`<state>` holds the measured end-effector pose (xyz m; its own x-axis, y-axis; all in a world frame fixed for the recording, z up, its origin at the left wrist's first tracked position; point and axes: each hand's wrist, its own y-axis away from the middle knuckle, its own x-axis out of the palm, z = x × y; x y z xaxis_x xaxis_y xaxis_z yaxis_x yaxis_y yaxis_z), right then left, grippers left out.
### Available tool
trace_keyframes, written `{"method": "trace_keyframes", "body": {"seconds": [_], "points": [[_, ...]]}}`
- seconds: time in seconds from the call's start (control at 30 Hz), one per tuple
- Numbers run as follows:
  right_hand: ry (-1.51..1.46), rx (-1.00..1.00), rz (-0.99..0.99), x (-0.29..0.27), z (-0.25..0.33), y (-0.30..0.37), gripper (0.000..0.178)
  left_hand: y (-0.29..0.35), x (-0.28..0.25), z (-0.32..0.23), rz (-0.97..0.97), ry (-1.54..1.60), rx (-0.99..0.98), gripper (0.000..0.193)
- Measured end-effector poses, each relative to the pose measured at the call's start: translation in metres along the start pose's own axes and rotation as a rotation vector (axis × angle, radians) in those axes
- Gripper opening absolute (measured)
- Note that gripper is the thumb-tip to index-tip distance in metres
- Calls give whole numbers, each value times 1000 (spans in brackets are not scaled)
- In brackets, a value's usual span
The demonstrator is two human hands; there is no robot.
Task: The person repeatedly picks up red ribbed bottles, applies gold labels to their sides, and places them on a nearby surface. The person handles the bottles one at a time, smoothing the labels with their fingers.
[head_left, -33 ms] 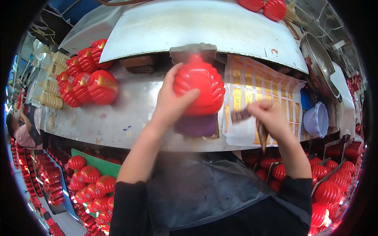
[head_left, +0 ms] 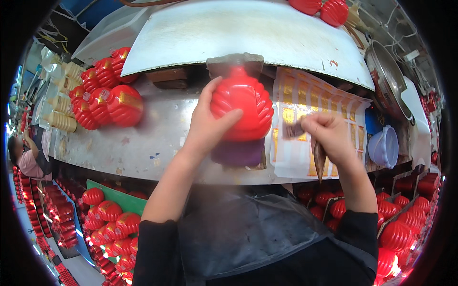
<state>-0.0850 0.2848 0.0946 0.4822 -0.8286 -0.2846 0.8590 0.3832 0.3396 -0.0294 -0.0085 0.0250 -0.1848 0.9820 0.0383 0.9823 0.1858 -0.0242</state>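
Dial centred on the red bottle (head_left: 242,112); 12 is the top of the view, 6 the wearer's body.

Bottle: on the work spot in mid-tabletop (head_left: 124,155). Long axis runs 12 to 6. Narrow neck points to 12, at a grey block (head_left: 214,65); contact there too blurred to judge. Wide base faces 6, above a purple pad (head_left: 238,154). Smooth panel faces up, swirled ridges on either side.

Hands: the left hand (head_left: 206,117) is at 9, curved round the bottle's side, thumb laid over the panel toward 3, gripping it. The right hand (head_left: 331,136) is just past 3, apart from the bottle, thumb and fingers pinched on a dark strip (head_left: 293,130), blurred. A brown pointed end (head_left: 319,161) hangs from the hand toward 6; cannot tell whether it joins the strip.

Surroundings: label sheet (head_left: 291,170) with gold labels at 3, under the right hand. Pale blue tub (head_left: 384,147) farther out, between 3 and 4. Labelled red bottles (head_left: 125,106) grouped at 9. White board (head_left: 248,33) at 12.
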Motion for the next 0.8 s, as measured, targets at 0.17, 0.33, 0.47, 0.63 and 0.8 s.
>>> {"method": "trace_keyframes", "body": {"seconds": [0.17,0.33,0.47,0.63,0.8], "points": [[393,-885,-108,43,61,-29,11,-7,-2,-13,0,49,-65,77],[1140,-1283,-27,68,49,-41,23,-25,3,-15,-88,-185,28,63],[1370,-1325,-144,80,24,-26,22,-30,3,-12,-49,-246,15,64],[974,-1321,-47,85,30,-20,23,-25,0,-7,-45,-222,31,73],[645,-864,-92,65,47,-68,30,-8,-1,0,-89,-402,182,88]]}}
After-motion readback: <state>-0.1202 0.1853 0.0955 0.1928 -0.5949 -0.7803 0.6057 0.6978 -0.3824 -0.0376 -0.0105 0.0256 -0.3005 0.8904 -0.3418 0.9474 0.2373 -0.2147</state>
